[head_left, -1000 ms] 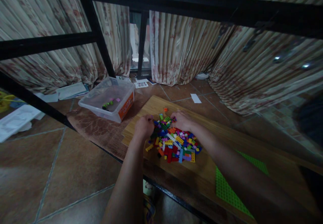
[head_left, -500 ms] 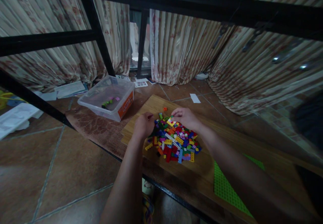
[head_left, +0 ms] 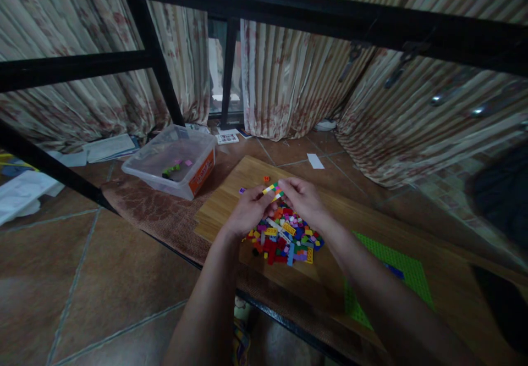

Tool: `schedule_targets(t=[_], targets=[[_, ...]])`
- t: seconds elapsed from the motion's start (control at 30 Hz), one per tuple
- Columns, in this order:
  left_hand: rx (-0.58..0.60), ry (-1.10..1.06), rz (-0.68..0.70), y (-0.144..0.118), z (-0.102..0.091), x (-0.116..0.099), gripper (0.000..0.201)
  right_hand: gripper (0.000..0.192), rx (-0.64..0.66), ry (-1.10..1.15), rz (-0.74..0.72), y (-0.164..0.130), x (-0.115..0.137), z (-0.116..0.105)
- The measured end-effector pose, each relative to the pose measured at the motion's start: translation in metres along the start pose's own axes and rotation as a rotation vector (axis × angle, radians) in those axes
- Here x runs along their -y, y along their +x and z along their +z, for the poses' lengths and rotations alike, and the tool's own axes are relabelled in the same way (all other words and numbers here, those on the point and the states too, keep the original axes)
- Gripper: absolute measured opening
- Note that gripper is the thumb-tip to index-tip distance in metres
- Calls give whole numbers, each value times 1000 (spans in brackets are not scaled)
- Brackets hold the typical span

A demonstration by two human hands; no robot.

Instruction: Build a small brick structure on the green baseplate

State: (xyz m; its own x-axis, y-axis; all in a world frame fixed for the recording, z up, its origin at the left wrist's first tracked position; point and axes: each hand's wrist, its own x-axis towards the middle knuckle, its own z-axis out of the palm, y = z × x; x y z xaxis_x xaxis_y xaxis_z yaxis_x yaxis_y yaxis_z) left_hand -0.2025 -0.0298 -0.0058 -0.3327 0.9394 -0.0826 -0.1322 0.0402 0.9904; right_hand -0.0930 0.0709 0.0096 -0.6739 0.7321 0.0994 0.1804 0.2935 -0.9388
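Observation:
Both my hands meet over the far side of a heap of mixed toy bricks [head_left: 284, 234]. Between them is a small multicoloured assembly of toy bricks [head_left: 273, 190], with yellow, white, green and orange parts. My left hand [head_left: 249, 209] grips it from the left, thumb and fingers closed. My right hand [head_left: 303, 198] pinches its right side, and its fingertips partly hide the bricks. A loose orange brick [head_left: 267, 178] lies just beyond the hands, and a purple brick [head_left: 242, 190] lies by my left fingers.
The heap lies on a wooden board [head_left: 231, 190]. A green baseplate [head_left: 412, 283] with a blue piece is at the right, partly under my right forearm. A clear plastic bin [head_left: 165, 182] holding a few bricks stands at the left. A black metal frame [head_left: 289, 3] crosses above.
My left hand has moved right to the brick assembly, which my right hand was holding. The hands are now together. The purple brick and the blue piece have come into sight.

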Motion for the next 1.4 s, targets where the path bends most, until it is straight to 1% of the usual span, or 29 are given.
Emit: schedule_targets(t=[0.1, 0.17, 0.27, 0.37, 0.43, 0.5, 0.6, 0.67, 0.77, 0.83, 0.87, 0.93, 1.03, 1.13, 1.2, 1.27, 1.4], targets=[[13, -26, -9, 0, 2, 1, 36, 35, -40, -77, -100, -3, -5, 8], [3, -84, -23, 1, 4, 2, 35, 36, -81, -71, -96, -4, -9, 13], [-16, -158, -65, 1, 7, 3, 32, 38, -106, 59, -13, -7, -15, 19], [-10, -174, -109, 1, 7, 5, 32, 39, -95, 295, 103, -11, -17, 23], [28, -182, -121, 0, 6, 5, 33, 39, -86, 464, 183, -14, -18, 23], [80, -184, -121, -2, 6, 3, 35, 39, -50, 608, 263, -16, -18, 20], [163, -167, -100, -5, 5, 0, 35, 38, 16, 761, 377, -19, -22, 14], [206, -131, -85, -7, 4, -2, 35, 34, 41, 819, 420, -20, -24, 10], [214, -45, -91, -8, 1, -2, 37, 32, 93, 815, 436, -21, -22, 7], [198, 5, -108, -7, 0, -2, 38, 38, 120, 748, 416, -22, -17, 9], [190, 23, -115, -7, 0, -1, 39, 41, 113, 703, 395, -22, -15, 11], [160, 39, -116, -5, 1, 0, 42, 44, 53, 604, 323, -22, -13, 17], [99, 28, -84, -1, 5, 4, 47, 45, -99, 463, 200, -20, -17, 26], [40, -47, -35, 2, 11, 9, 48, 44, -201, 374, 147, -16, -25, 33], [7, -106, -23, 2, 14, 10, 48, 43, -225, 373, 146, -16, -27, 36], [-6, -151, -26, 1, 16, 9, 48, 43, -224, 424, 167, -16, -25, 37], [18, -214, -47, -1, 14, 6, 44, 47, -188, 594, 235, -15, -15, 36]])
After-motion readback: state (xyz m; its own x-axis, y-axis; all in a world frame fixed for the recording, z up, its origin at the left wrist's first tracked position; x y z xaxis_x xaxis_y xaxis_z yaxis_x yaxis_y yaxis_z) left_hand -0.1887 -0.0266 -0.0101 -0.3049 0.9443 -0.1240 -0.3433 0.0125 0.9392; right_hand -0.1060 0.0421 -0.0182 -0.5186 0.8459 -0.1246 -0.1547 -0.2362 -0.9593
